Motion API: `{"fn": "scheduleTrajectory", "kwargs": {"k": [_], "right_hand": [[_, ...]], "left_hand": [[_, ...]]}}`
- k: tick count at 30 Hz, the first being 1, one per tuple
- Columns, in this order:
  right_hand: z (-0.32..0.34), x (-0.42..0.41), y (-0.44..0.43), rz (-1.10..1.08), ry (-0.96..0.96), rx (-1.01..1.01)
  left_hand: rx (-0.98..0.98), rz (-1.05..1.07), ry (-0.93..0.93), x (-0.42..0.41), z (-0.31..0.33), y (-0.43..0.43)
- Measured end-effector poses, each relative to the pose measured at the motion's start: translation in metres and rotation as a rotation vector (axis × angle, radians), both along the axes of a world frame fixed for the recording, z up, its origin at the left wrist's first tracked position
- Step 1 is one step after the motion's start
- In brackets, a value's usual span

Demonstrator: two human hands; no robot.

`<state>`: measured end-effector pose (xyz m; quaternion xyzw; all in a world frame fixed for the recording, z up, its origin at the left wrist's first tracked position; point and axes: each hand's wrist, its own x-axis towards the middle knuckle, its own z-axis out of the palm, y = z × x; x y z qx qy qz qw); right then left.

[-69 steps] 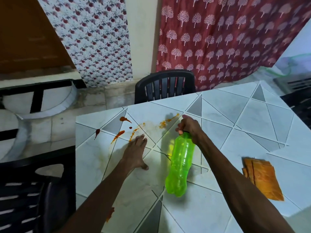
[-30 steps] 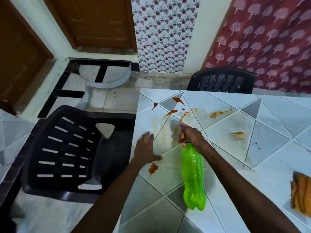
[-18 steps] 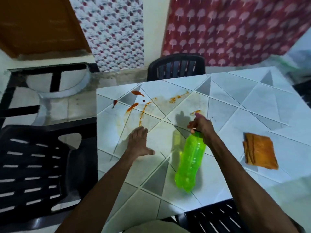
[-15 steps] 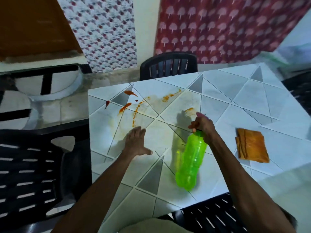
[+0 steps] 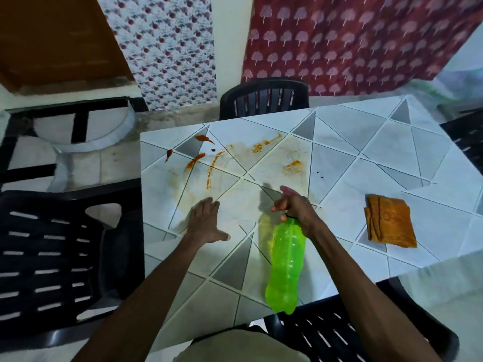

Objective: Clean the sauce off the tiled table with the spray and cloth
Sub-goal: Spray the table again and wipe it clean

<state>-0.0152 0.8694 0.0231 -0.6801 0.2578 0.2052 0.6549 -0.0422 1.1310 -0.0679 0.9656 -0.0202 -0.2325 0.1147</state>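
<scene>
**Tiled counter streaked with sauce, green bottle in hand**

The white and grey tiled counter [image 5: 366,142] carried orange-red sauce [image 5: 194,162] across its far left part: dark blobs and thin streaks near the far left corner, with paler smears trailing right toward the middle. Behind it hung 2 curtains, a white floral one [image 5: 167,48] and a red one with a tree print [image 5: 339,43], with a brown door [image 5: 52,35] at far left. 1 black plastic chair [image 5: 264,97] stood at the far edge, another [image 5: 52,257] at the left side, and a third [image 5: 339,335] at the near edge.

The left hand [image 5: 205,223] lay palm down on the counter just near of the streaks, fingers straight and close together, thumb spread out to the right. It held nothing.

The right hand [image 5: 295,207] gripped the top of the green spray bottle [image 5: 286,265], fingers curled around its neck, so the nozzle was hidden. The bottle slanted down from the hand, its base reaching past the counter's near edge, and its shadow fell on the tiles to its left.

The orange cloth [image 5: 389,220] lay folded on the right of the counter, well apart from both hands and from the sauce.
</scene>
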Motion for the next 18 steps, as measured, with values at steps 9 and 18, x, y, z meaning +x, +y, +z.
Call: {"fn": "scheduleTrajectory", "kwargs": {"k": [9, 18], "right_hand": [[-0.014, -0.028, 0.071, 0.147, 0.054, 0.004], [-0.004, -0.069, 0.137, 0.441, 0.050, -0.052]], "left_hand": [[-0.013, 0.138, -0.083, -0.052, 0.005, 0.032], [0.088, 0.296, -0.065, -0.134, 0.006, 0.069]]}}
